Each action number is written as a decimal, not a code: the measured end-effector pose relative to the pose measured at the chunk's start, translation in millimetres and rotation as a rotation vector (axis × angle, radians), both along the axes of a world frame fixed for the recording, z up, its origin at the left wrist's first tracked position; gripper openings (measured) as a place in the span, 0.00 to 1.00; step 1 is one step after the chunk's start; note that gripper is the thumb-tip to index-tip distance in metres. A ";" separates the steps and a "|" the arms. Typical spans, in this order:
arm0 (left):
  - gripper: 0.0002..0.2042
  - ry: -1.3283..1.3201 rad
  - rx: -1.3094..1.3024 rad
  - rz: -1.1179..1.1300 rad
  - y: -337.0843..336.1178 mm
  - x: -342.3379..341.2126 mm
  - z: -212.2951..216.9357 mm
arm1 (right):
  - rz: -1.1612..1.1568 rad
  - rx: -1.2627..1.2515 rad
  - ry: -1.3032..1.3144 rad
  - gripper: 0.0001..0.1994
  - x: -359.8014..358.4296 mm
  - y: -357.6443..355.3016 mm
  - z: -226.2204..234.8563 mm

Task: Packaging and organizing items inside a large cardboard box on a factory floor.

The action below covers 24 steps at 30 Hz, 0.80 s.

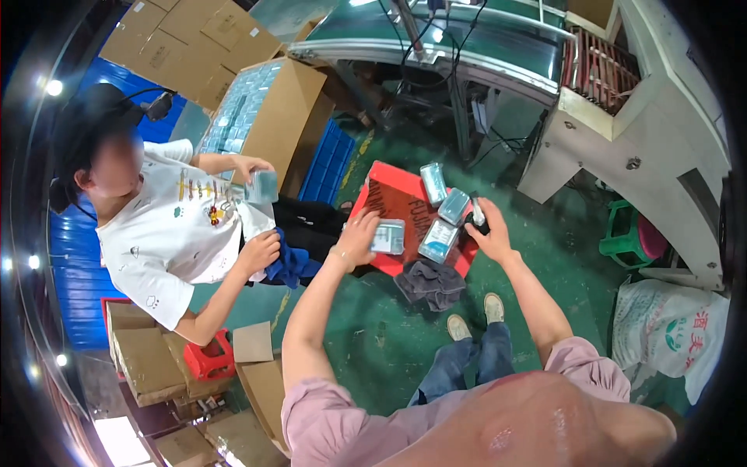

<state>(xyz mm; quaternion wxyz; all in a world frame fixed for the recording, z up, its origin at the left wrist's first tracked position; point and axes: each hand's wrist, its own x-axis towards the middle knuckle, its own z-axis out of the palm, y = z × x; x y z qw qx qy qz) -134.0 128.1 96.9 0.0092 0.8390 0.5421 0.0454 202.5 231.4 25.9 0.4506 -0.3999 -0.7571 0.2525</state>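
Observation:
My left hand has its fingers closed on the left end of a clear plastic pack with pale teal contents. That pack lies at the left side of a red-topped stand. My right hand is at the stand's right edge, fingers wrapped round a small black object with a whitish top; its kind is unclear. Between my hands lie more such packs: one upright at the back, one in the middle and one in front. A crumpled dark grey cloth hangs over the near edge.
On the left a co-worker holds a similar pack and a blue cloth. Behind is a large carton filled with packs. A conveyor and machine stand far right. A green stool and white sack are right.

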 end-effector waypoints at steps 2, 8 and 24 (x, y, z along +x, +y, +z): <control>0.40 -0.239 -0.002 0.179 -30.9 13.4 7.3 | 0.023 -0.200 -0.006 0.31 -2.0 -2.6 7.0; 0.40 -0.851 0.199 0.705 -99.1 92.0 -2.1 | 0.144 -0.347 0.097 0.30 16.4 -36.9 33.1; 0.36 -0.957 0.247 0.879 -167.2 182.4 -9.3 | 0.633 -1.063 -0.113 0.23 32.8 -137.6 91.5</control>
